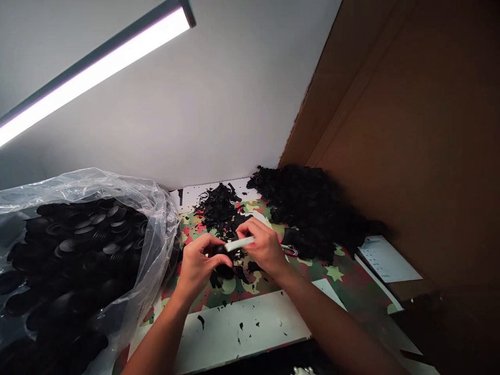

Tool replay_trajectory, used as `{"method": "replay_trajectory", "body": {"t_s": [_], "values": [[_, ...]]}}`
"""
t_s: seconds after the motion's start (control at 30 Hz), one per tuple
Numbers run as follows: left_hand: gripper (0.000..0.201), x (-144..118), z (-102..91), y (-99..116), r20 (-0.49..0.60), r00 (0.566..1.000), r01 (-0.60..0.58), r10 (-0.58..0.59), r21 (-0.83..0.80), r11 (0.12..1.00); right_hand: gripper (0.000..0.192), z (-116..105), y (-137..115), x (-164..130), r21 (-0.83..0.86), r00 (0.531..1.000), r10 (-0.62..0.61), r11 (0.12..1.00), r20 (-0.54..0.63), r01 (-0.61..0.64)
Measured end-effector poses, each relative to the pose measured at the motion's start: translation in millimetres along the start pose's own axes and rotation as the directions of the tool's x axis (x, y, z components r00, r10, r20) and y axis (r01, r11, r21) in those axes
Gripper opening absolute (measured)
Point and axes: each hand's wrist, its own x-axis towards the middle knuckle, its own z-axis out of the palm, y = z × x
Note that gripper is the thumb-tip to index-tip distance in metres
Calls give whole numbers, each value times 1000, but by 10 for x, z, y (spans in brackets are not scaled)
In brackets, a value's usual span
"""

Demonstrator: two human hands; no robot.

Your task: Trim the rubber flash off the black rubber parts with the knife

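Note:
My left hand [205,263] is closed around a small black rounded part [225,271], thumb in front and fingers curled behind. In my right hand [263,244] is a slim white stick-shaped tool [240,243], pinched between thumb and fingers. Its left end reaches the top of the black part by my left fingertips; whether it carries a blade cannot be made out. Black scraps [221,205] lie in a loose pile just beyond both hands. Under them spreads a camouflage-patterned mat [308,276].
A clear plastic bag [160,208] full of ribbed black round parts [82,229] stands at left. A large heap of black scraps [312,208] rests against a cardboard wall [410,120]. A red-edged tool [289,251] and printed paper [388,258] lie right. A lamp [97,67] hangs above.

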Motion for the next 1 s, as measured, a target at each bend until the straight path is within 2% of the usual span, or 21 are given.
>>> {"method": "replay_trajectory", "body": {"t_s": [0.1,0.17,0.2,0.33,0.53,0.63,0.83,0.93,1.0], "values": [[31,19,-11,-15,37,994,107,-102,-199,974,6,4,41,39,176,967,247,956,-64,-233],[35,38,-25,-51,75,988,149,-133,-294,944,8,19,30,45,307,928,373,884,-7,-353],[36,45,-33,-72,80,988,154,-135,-323,934,14,27,14,43,359,917,396,850,43,-384],[39,53,-41,-126,69,989,149,-133,-327,933,34,45,-70,23,448,902,369,783,225,-432],[32,39,6,-74,3,998,60,-60,-196,979,28,49,-139,13,463,866,368,736,337,-493],[31,40,6,-79,-3,998,64,-66,-200,978,25,48,-147,17,441,864,387,746,324,-499],[34,54,-25,-148,44,993,120,-111,-350,929,28,40,-138,21,487,863,378,714,336,-502],[39,70,-47,-128,79,984,179,-160,-482,858,38,46,-105,6,527,878,375,703,297,-478],[41,79,-58,-100,124,970,241,-208,-580,778,47,52,-79,-8,570,895,403,696,193,-436]]}}
